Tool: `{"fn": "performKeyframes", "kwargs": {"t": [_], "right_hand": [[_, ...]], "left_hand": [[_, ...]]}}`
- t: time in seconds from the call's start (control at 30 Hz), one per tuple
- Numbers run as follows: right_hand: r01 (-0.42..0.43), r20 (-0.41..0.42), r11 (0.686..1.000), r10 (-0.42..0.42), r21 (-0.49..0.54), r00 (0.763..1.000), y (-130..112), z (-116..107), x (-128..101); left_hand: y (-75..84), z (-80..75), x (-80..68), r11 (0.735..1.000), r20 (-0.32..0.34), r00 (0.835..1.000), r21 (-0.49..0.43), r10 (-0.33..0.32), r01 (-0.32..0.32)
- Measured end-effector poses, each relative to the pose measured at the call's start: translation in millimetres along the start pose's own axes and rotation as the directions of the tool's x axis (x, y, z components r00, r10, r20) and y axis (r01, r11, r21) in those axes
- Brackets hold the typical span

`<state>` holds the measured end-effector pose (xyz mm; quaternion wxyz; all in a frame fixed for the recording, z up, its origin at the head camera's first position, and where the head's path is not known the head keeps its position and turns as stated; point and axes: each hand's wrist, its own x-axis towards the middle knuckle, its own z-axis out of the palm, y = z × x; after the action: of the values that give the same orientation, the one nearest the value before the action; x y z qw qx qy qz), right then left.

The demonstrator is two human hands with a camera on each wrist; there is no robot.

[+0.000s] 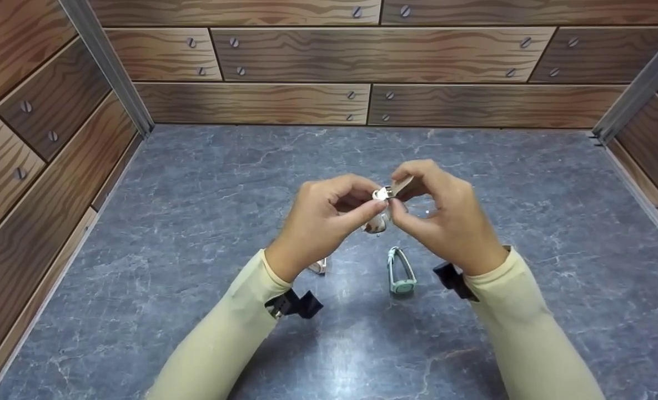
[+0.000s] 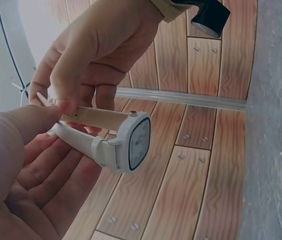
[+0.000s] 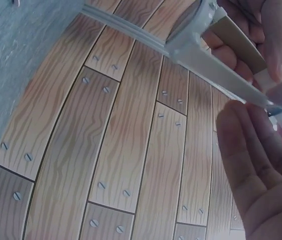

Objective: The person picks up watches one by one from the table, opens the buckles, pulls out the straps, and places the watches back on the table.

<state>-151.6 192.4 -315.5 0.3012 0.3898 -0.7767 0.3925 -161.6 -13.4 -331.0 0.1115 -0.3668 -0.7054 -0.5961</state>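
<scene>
Both hands meet above the grey table and hold a white wristwatch between them. My left hand pinches its strap between thumb and fingers; the left wrist view shows the thumb pressing on the strap beside the square watch face. My right hand grips the strap end and buckle from the other side. The white strap runs diagonally past my right palm in the right wrist view. A mint-green watch lies on the table below the hands.
A small pale item lies on the table, partly hidden by my left wrist. Wood-plank walls with screws close in the table at the back and both sides. Black camera mounts sit on both wrists.
</scene>
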Motion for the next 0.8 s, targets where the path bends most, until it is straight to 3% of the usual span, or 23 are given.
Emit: {"fn": "performKeyframes", "kwargs": {"t": [0.17,0.37,0.8], "right_hand": [[0.025,-0.071,0.999,-0.023,0.038,0.997,-0.3,2.3,1.3],[0.021,-0.121,1.000,-0.022,-0.006,0.992,-0.1,5.0,1.2],[0.027,-0.055,0.998,-0.030,-0.061,0.998,3.9,7.2,-0.7]], "left_hand": [[0.7,-0.8,0.5,1.000,-0.016,1.000,0.025,0.013,-0.012],[1.9,-1.6,0.0,0.999,-0.021,1.000,0.051,-0.017,0.018],[3.3,-5.3,-0.2,0.979,0.010,0.996,0.184,-0.092,0.089]]}}
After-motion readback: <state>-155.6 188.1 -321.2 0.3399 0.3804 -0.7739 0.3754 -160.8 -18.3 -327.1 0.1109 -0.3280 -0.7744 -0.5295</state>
